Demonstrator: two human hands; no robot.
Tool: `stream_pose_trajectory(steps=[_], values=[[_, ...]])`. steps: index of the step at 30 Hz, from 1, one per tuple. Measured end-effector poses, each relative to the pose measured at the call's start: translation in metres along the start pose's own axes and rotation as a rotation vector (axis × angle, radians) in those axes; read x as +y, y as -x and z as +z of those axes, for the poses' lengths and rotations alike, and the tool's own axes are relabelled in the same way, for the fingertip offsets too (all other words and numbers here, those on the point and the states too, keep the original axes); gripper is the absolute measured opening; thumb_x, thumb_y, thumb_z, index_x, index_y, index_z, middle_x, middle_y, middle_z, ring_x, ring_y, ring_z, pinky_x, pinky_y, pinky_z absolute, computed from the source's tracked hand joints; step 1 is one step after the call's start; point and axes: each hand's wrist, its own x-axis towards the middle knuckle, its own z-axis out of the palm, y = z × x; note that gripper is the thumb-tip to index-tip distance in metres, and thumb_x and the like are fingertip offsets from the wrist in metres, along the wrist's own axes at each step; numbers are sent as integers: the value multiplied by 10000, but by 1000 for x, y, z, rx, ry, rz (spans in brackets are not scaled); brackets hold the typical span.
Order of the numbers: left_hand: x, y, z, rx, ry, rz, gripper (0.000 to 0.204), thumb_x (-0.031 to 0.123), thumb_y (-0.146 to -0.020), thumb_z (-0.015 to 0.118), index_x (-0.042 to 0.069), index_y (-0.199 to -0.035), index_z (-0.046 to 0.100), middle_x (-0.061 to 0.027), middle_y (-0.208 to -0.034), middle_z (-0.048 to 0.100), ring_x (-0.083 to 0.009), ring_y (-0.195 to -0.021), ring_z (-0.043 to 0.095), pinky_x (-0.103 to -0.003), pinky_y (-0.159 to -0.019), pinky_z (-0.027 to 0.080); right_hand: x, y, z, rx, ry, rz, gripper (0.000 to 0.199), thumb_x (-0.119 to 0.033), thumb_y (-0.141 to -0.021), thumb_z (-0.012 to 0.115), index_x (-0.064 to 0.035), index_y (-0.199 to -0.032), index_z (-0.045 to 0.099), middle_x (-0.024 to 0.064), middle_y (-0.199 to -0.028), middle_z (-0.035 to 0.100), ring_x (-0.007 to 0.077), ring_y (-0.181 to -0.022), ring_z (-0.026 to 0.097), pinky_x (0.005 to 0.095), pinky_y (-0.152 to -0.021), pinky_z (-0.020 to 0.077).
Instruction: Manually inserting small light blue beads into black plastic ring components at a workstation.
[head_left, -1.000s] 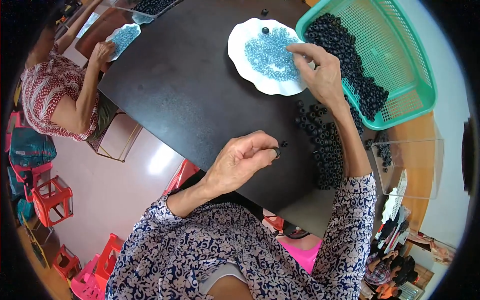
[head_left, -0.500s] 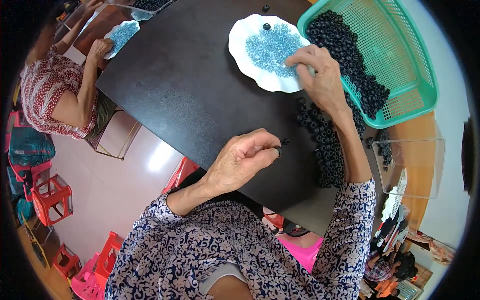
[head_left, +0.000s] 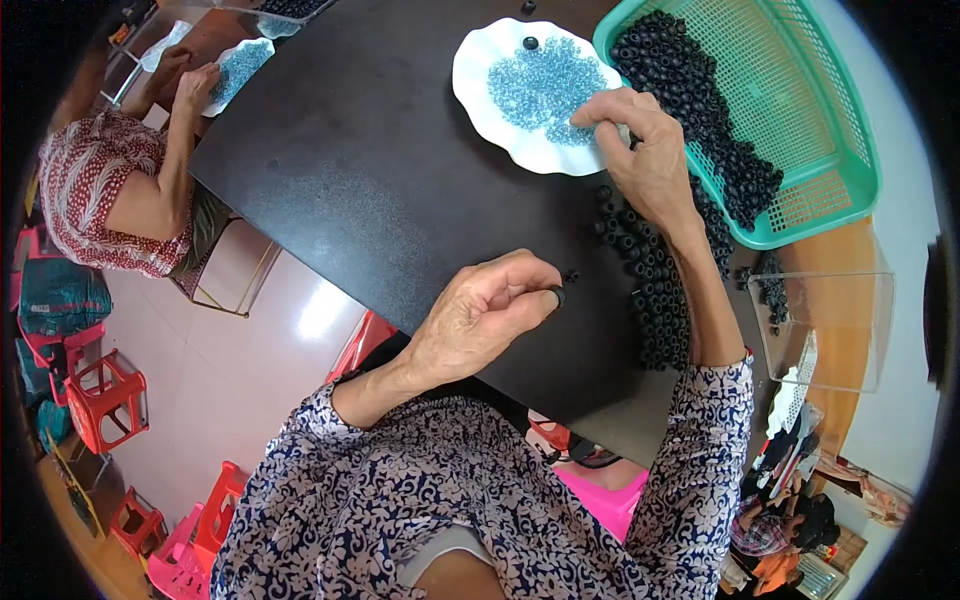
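Note:
My left hand (head_left: 485, 318) is closed in a pinch, with a small black ring-shaped piece (head_left: 559, 296) between thumb and forefinger. It hangs over the dark table, near the body. My right hand (head_left: 648, 150) reaches to the right side of a white wavy-rimmed plate (head_left: 478, 105). Its fingers are bent down at the edge of a layer of small clear-blue beads (head_left: 545, 85); what the tips pinch is hidden. One black bead (head_left: 531, 43) lies at the plate's far rim. Beside my right forearm, black ring-shaped pieces (head_left: 655, 290) stand in rows.
A green basket (head_left: 835, 130) holding black beads (head_left: 690, 100) stands at the far right. Close by is a clear plastic box (head_left: 835, 330). Across the table (head_left: 330, 110), another person (head_left: 120, 190) works at a similar plate (head_left: 240, 75). Red stools (head_left: 108, 405) stand on the floor.
My left hand has tilted slightly, still pinching the black piece. My right hand stays at the plate's edge, shifted very little. The other person's hands have moved closer to their plate.

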Motion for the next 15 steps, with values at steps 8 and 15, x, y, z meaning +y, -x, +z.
stream_pose_trajectory(steps=[8,15], values=[[1,3,-1,-9,10,-33,119,104,-906,599,-5,-954,613,40,-692,504,-13,-603,424,-207,-535,359,-11,-6,15,-32,208,-92,221,-7,-786,527,-67,-902,705,73,-903,664,262,-872,563,377,-829,467],[6,7,-4,-20,-35,-49,137,111,-906,598,-7,-974,609,31,-699,512,-21,-612,433,-214,-543,372,-14,-10,14,-32,263,-75,242,6,-782,516,-98,-886,707,62,-945,653,279,-885,555,395,-825,464]])
